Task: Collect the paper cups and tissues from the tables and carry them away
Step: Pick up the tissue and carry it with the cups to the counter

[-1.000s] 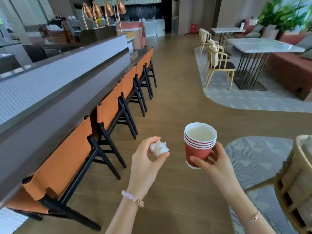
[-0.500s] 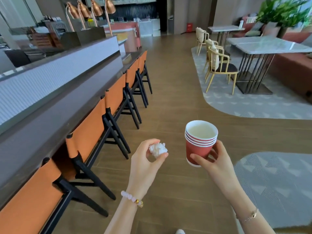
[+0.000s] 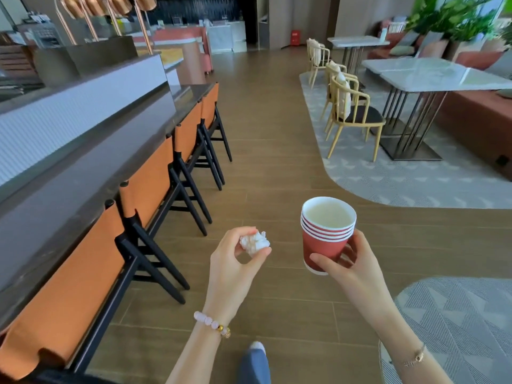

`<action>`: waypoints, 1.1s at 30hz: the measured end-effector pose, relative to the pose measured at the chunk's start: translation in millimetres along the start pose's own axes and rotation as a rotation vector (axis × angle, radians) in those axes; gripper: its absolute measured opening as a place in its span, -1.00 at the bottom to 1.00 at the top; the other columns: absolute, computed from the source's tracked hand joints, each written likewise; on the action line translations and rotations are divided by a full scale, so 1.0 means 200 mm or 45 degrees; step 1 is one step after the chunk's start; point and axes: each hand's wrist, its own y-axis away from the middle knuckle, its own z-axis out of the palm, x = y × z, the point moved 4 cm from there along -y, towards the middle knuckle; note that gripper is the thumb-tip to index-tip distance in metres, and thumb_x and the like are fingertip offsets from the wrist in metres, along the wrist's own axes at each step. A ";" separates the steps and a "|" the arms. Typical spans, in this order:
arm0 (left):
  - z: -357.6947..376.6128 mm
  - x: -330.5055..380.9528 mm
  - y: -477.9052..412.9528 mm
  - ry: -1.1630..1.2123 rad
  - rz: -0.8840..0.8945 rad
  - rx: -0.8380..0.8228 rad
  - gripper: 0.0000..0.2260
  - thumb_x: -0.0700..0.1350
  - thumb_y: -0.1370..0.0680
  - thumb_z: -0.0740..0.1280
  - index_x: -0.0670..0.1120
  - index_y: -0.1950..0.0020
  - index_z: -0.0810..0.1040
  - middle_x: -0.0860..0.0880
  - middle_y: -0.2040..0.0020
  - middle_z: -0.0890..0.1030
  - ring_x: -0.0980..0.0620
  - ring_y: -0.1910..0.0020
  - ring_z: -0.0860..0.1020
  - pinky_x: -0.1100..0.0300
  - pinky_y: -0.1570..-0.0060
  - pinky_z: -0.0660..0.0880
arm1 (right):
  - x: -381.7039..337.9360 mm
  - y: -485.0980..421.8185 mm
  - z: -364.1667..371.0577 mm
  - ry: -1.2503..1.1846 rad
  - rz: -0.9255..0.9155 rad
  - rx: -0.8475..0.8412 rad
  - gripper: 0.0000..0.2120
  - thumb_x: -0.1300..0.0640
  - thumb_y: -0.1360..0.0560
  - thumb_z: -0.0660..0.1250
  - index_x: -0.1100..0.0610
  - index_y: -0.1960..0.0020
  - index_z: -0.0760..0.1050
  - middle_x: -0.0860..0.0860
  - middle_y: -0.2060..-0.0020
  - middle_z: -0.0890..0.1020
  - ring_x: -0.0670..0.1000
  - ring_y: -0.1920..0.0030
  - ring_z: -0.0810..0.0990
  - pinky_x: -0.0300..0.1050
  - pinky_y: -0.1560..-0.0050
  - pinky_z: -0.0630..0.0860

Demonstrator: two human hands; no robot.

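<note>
Left hand [image 3: 232,268] pinched one balled-up tissue [image 3: 255,242]; right hand [image 3: 357,266], at its 3 o'clock, gripped four stacked paper cups [image 3: 322,246] upright.

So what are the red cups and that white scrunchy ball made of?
The red cups in the right hand look like paper: dull red outside, whitish inside, with thin rolled rims nested together. The white ball pinched by the left hand looks like soft tissue paper: wrinkly, crumpled and not shiny.
</note>
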 end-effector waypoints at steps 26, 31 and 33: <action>0.56 -0.50 -2.87 0.038 0.118 -0.076 -0.72 -0.16 -0.41 0.49 0.09 -0.02 0.53 0.13 -0.03 0.60 0.19 -0.05 0.56 0.43 -0.01 0.44 | 0.21 -2.87 0.37 -0.010 -0.033 0.121 -0.48 0.15 -0.27 0.57 -0.17 -0.10 0.43 -0.31 0.06 0.62 -0.28 0.04 0.59 -0.48 0.17 0.47; 0.79 -0.58 -3.43 0.012 0.105 -0.035 -0.73 -0.17 -0.40 0.49 0.09 0.00 0.54 0.13 0.00 0.61 0.20 -0.02 0.56 0.46 0.01 0.42 | 0.29 -3.50 0.35 -0.023 -0.056 0.067 -0.48 0.17 -0.28 0.56 -0.15 -0.11 0.43 -0.22 0.04 0.63 -0.27 0.05 0.60 -0.46 0.15 0.47; 0.88 -0.57 -3.67 0.009 0.104 -0.018 -0.73 -0.16 -0.40 0.49 0.12 0.01 0.54 0.15 0.02 0.61 0.20 -0.02 0.56 0.45 0.01 0.42 | 0.29 -3.76 0.34 -0.018 -0.059 0.042 -0.48 0.17 -0.28 0.56 -0.14 -0.12 0.43 -0.19 0.03 0.63 -0.27 0.05 0.59 -0.46 0.15 0.47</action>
